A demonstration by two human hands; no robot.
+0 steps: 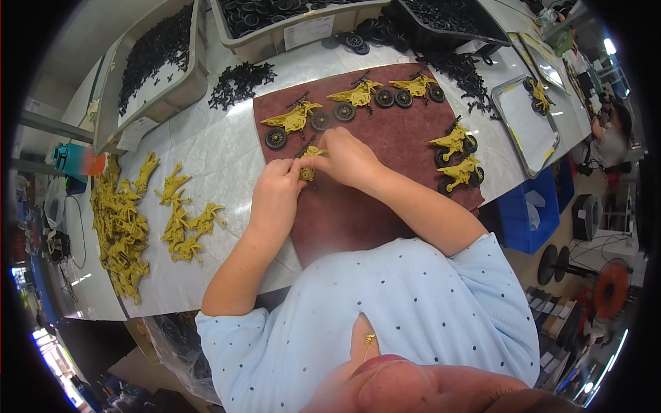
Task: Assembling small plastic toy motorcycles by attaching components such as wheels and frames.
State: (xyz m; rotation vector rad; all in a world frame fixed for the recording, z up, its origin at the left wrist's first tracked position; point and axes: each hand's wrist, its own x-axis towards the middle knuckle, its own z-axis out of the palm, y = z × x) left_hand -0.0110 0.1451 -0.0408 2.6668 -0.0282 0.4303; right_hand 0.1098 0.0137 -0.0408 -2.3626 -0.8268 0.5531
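Both of my hands meet over a yellow toy motorcycle body (308, 172) with a black handlebar piece at its top. My left hand (279, 182) pinches it from the left side, fingers closed. From the right, my right hand (348, 157) closes its fingers on the same body, partly covering it. Just beyond them lies a toy motorcycle (292, 119) with black wheels on the dark red mat (365, 213). Another toy motorcycle (355, 93) and a third one (416, 87) follow along the mat's far edge. Two more stand at its right edge, the nearer one (460, 172) beside the other.
Yellow bodies lie in a large pile (122, 234) and a smaller group (184, 224) at left. Bins of black parts, including a grey bin (303, 29), line the back. Loose black pieces (241, 84) lie before them. A white tray (527, 127) holds one motorcycle at right.
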